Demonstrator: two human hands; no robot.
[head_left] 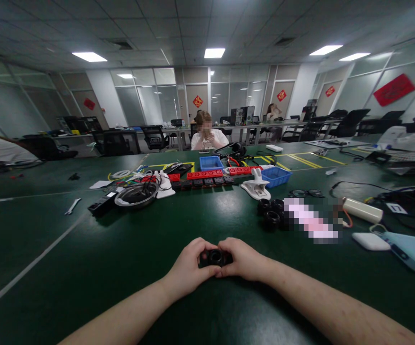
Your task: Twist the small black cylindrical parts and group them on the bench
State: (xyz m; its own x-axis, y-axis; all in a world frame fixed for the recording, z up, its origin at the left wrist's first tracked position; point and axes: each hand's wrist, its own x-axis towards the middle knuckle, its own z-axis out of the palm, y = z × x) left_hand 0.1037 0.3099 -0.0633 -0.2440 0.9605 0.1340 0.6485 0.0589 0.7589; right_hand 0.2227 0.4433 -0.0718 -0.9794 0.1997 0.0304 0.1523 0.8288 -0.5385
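Between my two hands is a small black part with a round, ring-like opening point(216, 258) facing me. It is close to the green tabletop; I cannot tell if it rests on it. My left hand point(190, 268) grips its left side, fingers curled over the top and thumb below. From the other side my right hand point(242, 258) closes on it in the same way, and the thumbs meet near its lower edge. The fingers cover both its ends. To the right of my hands stands a cluster of similar black round parts point(272, 218).
Ahead lie red power strips point(204, 174), blue bins point(276, 177), a white clamp base point(256, 186) and a metal bowl point(136, 195). A wrench point(72, 206) is at left. On the right are glasses point(307, 193), a cream cylinder point(362, 210) and cables. A person point(209, 136) sits opposite.
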